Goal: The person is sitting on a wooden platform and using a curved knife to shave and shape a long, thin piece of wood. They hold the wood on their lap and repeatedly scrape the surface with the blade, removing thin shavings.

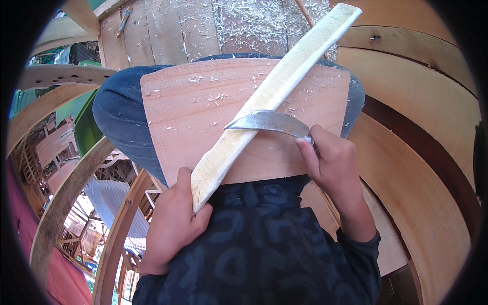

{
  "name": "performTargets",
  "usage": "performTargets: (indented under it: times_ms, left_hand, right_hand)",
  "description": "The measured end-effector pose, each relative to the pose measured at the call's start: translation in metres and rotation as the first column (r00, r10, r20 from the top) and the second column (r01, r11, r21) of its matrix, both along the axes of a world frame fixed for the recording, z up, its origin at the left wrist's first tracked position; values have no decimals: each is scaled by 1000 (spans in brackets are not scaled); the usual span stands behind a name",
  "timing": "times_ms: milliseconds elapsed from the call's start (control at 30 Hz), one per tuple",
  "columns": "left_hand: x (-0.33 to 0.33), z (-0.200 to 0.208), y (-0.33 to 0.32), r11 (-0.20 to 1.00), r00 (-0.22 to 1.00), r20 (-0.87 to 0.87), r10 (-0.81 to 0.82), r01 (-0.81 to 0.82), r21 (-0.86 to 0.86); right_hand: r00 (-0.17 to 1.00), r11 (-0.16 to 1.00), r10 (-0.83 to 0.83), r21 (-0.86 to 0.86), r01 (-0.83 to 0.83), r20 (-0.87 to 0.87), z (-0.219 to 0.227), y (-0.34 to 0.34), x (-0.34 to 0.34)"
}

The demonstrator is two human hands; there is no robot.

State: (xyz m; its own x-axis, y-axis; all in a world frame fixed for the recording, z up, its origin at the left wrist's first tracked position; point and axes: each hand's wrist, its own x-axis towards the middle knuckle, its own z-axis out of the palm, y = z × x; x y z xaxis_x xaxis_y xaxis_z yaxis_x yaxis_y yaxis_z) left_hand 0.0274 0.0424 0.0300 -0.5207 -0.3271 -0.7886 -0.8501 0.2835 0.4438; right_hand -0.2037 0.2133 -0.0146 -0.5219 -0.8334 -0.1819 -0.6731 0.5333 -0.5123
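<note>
A long pale wooden strip [279, 84] slants from near my body up to the far right, over a reddish board [183, 117] that rests across my lap. My left hand [175, 218] is closed round the strip's near end. In my right hand [333, 157] is a curved knife [269, 121], its handle hidden inside my fist. The blade lies across the strip around its middle, with the tip pointing left. Wood shavings [216, 97] are scattered over the board.
Beyond my knees, a plank floor [157, 30] carries a heap of shavings [254, 23] and a small pencil-like stick [123, 21]. Plank walls [417, 76] rise on the right. At left, wooden rails [76, 188] stand before a drop with a corrugated metal sheet [119, 208] below.
</note>
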Motion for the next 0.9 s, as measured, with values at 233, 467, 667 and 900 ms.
performTargets:
  times_ms: [233, 467, 667, 900]
  left_hand:
    - [5, -1, 0, 998, 999, 6, 33, -33, 44]
    - [6, -4, 2, 999, 999, 28, -26, 25, 33]
    - [-1, -3, -1, 998, 998, 23, -55, 55, 23]
    - [-2, -3, 5, 1000, 1000, 21, -8, 8, 4]
  right_hand:
    - [999, 1000, -3, 29, 4, -41, -13, -4, 1]
    - [997, 997, 67, 49, -66, -25, -4, -1, 15]
    - [998, 997, 47, 56, -45, -40, -2, 4, 17]
    - [990, 989, -118, 75, 123, -74, -12, -1, -9]
